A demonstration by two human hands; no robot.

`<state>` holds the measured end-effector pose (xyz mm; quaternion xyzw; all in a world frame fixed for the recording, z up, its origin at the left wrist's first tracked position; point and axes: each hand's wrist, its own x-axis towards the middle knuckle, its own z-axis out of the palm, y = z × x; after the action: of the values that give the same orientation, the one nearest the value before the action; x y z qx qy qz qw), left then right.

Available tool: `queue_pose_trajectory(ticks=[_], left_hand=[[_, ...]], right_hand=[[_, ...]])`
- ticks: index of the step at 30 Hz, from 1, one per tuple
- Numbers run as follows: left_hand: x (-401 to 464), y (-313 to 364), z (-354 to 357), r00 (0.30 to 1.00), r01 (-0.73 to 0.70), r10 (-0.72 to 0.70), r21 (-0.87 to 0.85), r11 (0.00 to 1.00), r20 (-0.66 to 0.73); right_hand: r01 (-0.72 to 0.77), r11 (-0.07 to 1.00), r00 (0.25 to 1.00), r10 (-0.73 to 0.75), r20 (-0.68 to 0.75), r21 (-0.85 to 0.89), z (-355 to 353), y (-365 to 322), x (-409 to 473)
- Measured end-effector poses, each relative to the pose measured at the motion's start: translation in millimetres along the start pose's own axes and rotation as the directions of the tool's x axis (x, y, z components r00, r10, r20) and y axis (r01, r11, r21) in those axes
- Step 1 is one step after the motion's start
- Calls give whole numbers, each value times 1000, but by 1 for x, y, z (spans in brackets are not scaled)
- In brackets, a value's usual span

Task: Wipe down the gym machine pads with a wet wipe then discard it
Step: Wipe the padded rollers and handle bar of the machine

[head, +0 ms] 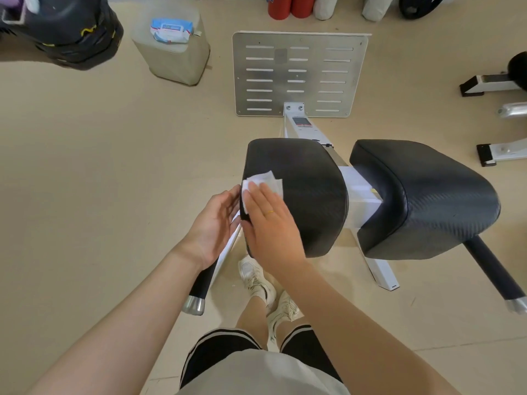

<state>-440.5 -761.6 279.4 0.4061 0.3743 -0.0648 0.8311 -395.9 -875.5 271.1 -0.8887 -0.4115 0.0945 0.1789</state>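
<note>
Two black padded cushions sit side by side on a white machine frame. On the left pad (pixel 310 181), my right hand (pixel 268 220) lies flat and presses a white wet wipe (pixel 266 181) against the pad's top left edge. My left hand (pixel 212 223) is open with fingers spread, its fingertips touching the pad's left side. The right pad (pixel 427 195) is untouched. A blue-and-white pack of wipes (pixel 171 29) rests on a pale lidded bin (pixel 176 58) at the back left.
A slotted metal footplate (pixel 299 75) stands beyond the pads. Black handle bars (pixel 199 283) with silver caps stick out low on both sides. Stacked black weights (pixel 68 29) are far left, another machine's white feet (pixel 496 149) far right, my shoes (pixel 265 292) below.
</note>
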Motion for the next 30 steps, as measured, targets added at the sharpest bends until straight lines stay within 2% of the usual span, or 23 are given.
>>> queue_pose_trajectory(ticks=[3,6,9,13,18,21,23,30], left_hand=[[-5,-7,-1,1000,-16,16,-2,1000,-10],[-10,-16,1,998,-54,53,-5,999,-35],[-12,-24,2,994,-87,85,-17,996,-62],[-14,-33,12,986,-147,147,7,989,-76],[-14,-43,18,969,-216,212,-24,976,-124],[-15,-49,21,962,-232,222,-44,972,-158],[-16,-53,21,960,-234,223,-44,971,-172],[-22,-59,32,946,-271,267,3,962,-186]], right_hand=[[25,995,999,-21,39,-100,-2,9,-4],[-117,972,993,115,-23,-204,-17,43,-18],[-246,947,969,246,-30,-207,-30,79,-38],[-290,946,957,289,-29,-142,-32,78,-48],[-42,988,998,48,35,-150,-4,43,-44],[135,972,989,-119,91,-191,16,28,-43],[199,947,980,-187,69,-254,18,36,-44],[-100,938,991,63,-120,-332,-22,105,-63]])
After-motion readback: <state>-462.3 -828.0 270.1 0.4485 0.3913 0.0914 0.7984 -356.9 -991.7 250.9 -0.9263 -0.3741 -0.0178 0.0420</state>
